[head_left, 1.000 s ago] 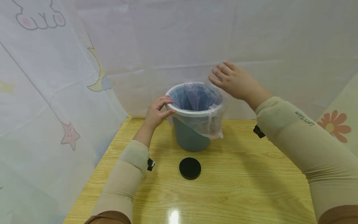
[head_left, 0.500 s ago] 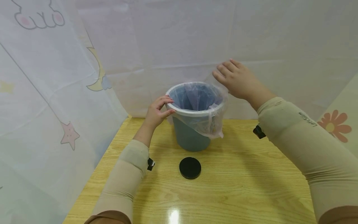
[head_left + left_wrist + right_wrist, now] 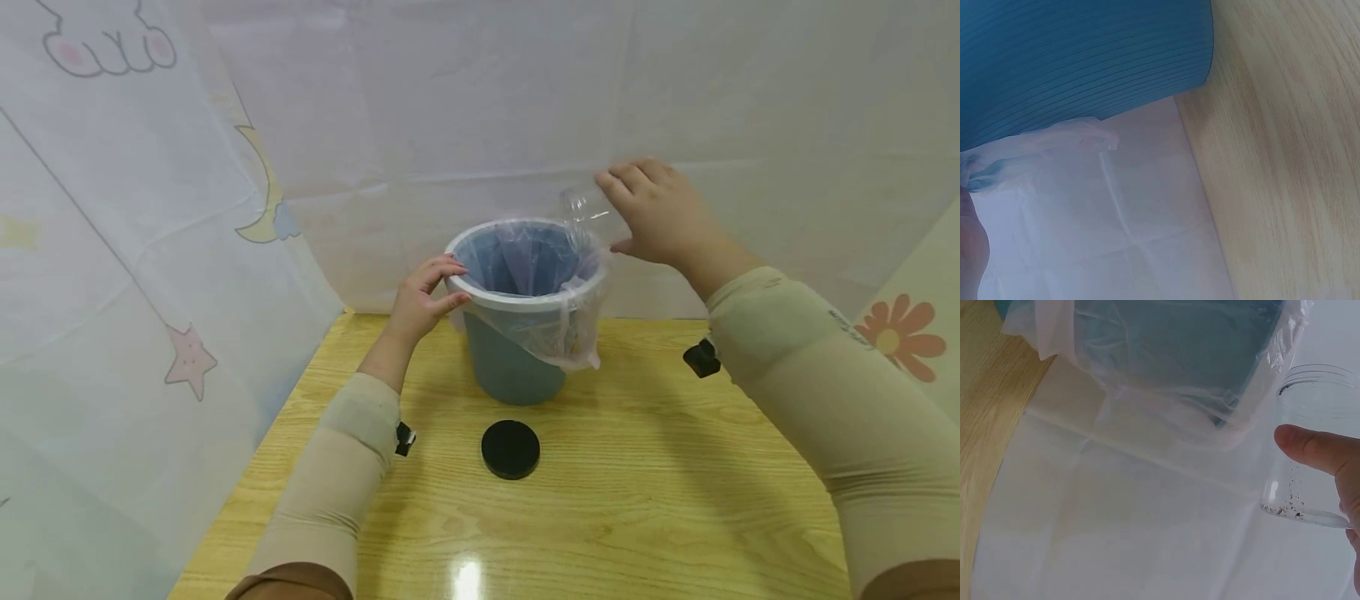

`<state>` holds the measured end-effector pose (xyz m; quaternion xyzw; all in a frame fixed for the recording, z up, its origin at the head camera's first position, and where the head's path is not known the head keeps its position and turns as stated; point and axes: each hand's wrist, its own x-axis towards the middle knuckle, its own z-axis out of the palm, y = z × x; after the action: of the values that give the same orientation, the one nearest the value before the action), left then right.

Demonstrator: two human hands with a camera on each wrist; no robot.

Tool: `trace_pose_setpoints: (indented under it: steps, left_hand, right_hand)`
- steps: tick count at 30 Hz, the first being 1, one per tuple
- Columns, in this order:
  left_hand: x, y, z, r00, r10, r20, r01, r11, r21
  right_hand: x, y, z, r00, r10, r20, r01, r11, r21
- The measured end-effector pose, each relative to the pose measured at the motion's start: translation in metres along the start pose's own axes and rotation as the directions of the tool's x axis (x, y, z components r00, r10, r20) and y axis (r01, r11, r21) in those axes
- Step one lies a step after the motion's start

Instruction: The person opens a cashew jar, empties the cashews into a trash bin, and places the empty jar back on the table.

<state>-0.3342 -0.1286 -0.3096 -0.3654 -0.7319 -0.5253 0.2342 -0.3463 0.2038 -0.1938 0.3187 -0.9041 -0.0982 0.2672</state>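
A blue-grey trash can [image 3: 510, 362] with a white rim stands upright on the table. Its thin pinkish bag [image 3: 573, 337] lines the inside and hangs over the right side. My left hand [image 3: 420, 302] grips the rim at the left, fingers over the edge and thumb in front. Above the can's right side, my right hand [image 3: 663, 215] holds a clear jar [image 3: 587, 208], tilted with its mouth toward the can. The right wrist view shows dark specks near the bottom of the jar [image 3: 1291, 494] and my thumb [image 3: 1313, 447] across its side.
A round black lid [image 3: 511, 450] lies on the wooden table [image 3: 600, 508] in front of the can. Pale printed sheets [image 3: 465, 100] stand as walls behind and at both sides.
My right hand has moved slightly right and turned, so the jar now shows plainly, less tipped over the can. The left hand and the lid have stayed put.
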Motion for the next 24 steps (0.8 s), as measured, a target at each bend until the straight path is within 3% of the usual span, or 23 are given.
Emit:
trace_pose_setpoints:
  steps: [5, 12, 18, 24]
  left_hand:
    - [0.0, 0.0, 0.0, 1.0, 0.002, -0.004, -0.002, 1.0, 0.002]
    - [0.0, 0.0, -0.001, 1.0, 0.0, -0.001, 0.0, 1.0, 0.003]
    - [0.0, 0.0, 0.0, 1.0, 0.006, 0.002, -0.006, 1.0, 0.016]
    - [0.001, -0.001, -0.001, 1.0, 0.006, 0.004, -0.007, 0.999, 0.041]
  right_hand:
    - [-0.006, 0.001, 0.001, 0.995, 0.098, 0.018, -0.099, 0.992, 0.08]
    - [-0.013, 0.001, 0.002, 0.977, 0.213, 0.016, -0.212, 0.958, 0.194]
    - [-0.02, -0.003, -0.001, 0.942, 0.326, 0.081, -0.334, 0.88, 0.338]
    - [-0.03, -0.011, -0.004, 0.921, 0.381, 0.074, -0.367, 0.793, 0.486]
